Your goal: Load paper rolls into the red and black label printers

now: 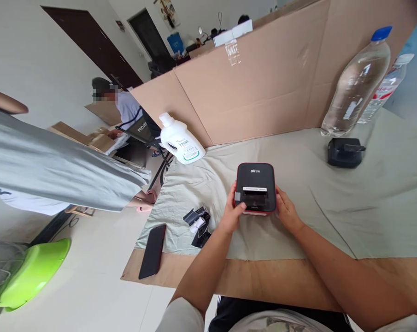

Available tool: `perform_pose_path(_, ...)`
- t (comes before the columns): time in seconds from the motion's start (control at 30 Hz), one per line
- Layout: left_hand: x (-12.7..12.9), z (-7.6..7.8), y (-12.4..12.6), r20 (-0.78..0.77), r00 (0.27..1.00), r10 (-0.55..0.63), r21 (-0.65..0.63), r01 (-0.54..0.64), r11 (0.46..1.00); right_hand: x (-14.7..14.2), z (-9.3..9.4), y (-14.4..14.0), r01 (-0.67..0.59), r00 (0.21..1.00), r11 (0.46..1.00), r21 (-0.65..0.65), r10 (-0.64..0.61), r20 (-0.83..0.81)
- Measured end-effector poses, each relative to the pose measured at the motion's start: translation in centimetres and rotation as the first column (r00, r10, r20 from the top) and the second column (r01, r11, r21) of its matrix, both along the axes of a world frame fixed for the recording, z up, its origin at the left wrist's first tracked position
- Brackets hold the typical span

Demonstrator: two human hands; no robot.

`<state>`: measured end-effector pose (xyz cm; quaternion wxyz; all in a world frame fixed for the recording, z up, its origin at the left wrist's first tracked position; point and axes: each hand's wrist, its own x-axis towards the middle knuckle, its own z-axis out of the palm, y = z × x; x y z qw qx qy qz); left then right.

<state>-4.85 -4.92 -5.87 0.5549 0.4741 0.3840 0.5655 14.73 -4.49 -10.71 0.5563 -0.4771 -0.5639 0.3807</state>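
A small black label printer (255, 177) with a red edge and a slot in its top sits on the grey-green cloth in front of me. Its lettering reads upside down from my side. My left hand (232, 213) grips its left side, thumb over the near top corner. Against the right side my right hand (287, 210) presses its fingers, so both hands hold the printer between them. Left of my left hand lies a heap of crumpled black and white scraps (198, 225).
A black phone (153, 251) lies at the table's left corner. Behind stand a white jug (181, 138), a cardboard wall (256, 92) and two clear bottles, the larger blue-capped (358, 87). A black box-like object (344, 153) is at right. One person stands at left; another sits further back.
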Motion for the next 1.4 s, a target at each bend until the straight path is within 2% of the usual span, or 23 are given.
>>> perform_pose_path(0.1, -1.2, 0.4, 3.9, 0.223, 0.963, 0.149, -0.181, -0.109, 0.978, -0.1, -0.3, -0.2, -0.104, 0.990, 0.994, 0.014, 0.102, 0.093)
perform_pose_path(0.17, -2.3, 0.9, 7.3, 0.278, 0.923, 0.267, -0.271, -0.192, 0.943, 0.0, -0.8, -0.1, -0.126, 0.985, 0.991, -0.040, 0.130, 0.118)
perform_pose_path(0.3, -5.9, 2.7, 13.9, 0.266, 0.852, 0.450, -0.375, -0.339, 0.863, 0.1, -1.8, 0.5, -0.124, 0.980, 0.989, -0.076, 0.134, 0.149)
perform_pose_path(0.43, -10.0, 3.5, 18.0, 0.165, 0.781, 0.603, -0.433, -0.492, 0.755, 0.0, -1.9, 0.5, -0.148, 0.958, 0.989, -0.024, 0.150, 0.245)
perform_pose_path(0.5, -11.8, 3.5, 18.8, 0.126, 0.761, 0.636, -0.426, -0.538, 0.728, -0.1, -1.8, 0.3, -0.158, 0.945, 0.987, -0.014, 0.156, 0.287)
perform_pose_path(0.6, -13.9, 3.1, 19.1, 0.060, 0.774, 0.631, -0.405, -0.559, 0.724, -0.2, -1.6, 0.1, -0.154, 0.935, 0.987, -0.045, 0.160, 0.315)
perform_pose_path(0.7, -15.2, 2.8, 18.9, -0.127, 0.768, 0.627, -0.317, -0.631, 0.708, -0.2, -1.5, 0.1, -0.143, 0.934, 0.986, -0.081, 0.162, 0.319)
perform_pose_path(0.8, -16.1, 2.9, 18.6, -0.307, 0.651, 0.694, -0.190, -0.757, 0.626, -0.2, -1.4, 0.1, -0.145, 0.939, 0.986, -0.086, 0.164, 0.303)
perform_pose_path(0.93, -16.5, 3.7, 18.0, -0.425, 0.469, 0.774, -0.052, -0.866, 0.497, -0.3, -1.4, 0.2, -0.151, 0.944, 0.986, -0.068, 0.164, 0.288)
perform_pose_path(1.0, -15.9, 4.3, 17.6, -0.455, 0.371, 0.810, 0.026, -0.903, 0.428, -0.4, -1.2, 0.3, -0.155, 0.942, 0.985, -0.070, 0.169, 0.289)
perform_pose_path(1.07, -14.1, 4.4, 17.1, -0.465, 0.285, 0.838, 0.102, -0.923, 0.371, -0.5, -0.8, 0.4, -0.164, 0.937, 0.983, -0.079, 0.181, 0.300)
perform_pose_path(1.1, -12.7, 4.2, 16.6, -0.464, 0.267, 0.845, 0.157, -0.913, 0.375, -0.5, -0.5, 0.4, -0.169, 0.932, 0.982, -0.084, 0.187, 0.311)
perform_pose_path(1.13, -11.0, 3.6, 16.1, -0.456, 0.279, 0.845, 0.224, -0.883, 0.412, -0.6, -0.3, 0.5, -0.175, 0.926, 0.981, -0.087, 0.194, 0.325)
perform_pose_path(1.17, -9.1, 2.8, 15.4, -0.443, 0.324, 0.836, 0.294, -0.829, 0.476, -0.6, 0.0, 0.5, -0.184, 0.918, 0.979, -0.091, 0.204, 0.341)
perform_pose_path(1.23, -4.7, 0.4, 13.4, -0.410, 0.488, 0.771, 0.397, -0.665, 0.632, -0.7, 0.5, 0.4, -0.199, 0.903, 0.975, -0.097, 0.221, 0.368)
perform_pose_path(1.27, -2.5, -0.9, 12.2, -0.390, 0.579, 0.716, 0.407, -0.588, 0.698, -0.7, 0.7, 0.4, -0.205, 0.898, 0.973, -0.102, 0.229, 0.376)
perform_pose_path(1.33, 1.2, -3.5, 9.5, -0.354, 0.716, 0.602, 0.335, -0.504, 0.796, -0.7, 0.9, 0.1, -0.213, 0.894, 0.970, -0.119, 0.243, 0.376)
perform_pose_path(1.4, 3.5, -5.3, 7.1, -0.336, 0.777, 0.532, 0.221, -0.484, 0.847, -0.6, 1.0, 0.1, -0.224, 0.898, 0.963, -0.147, 0.262, 0.353)
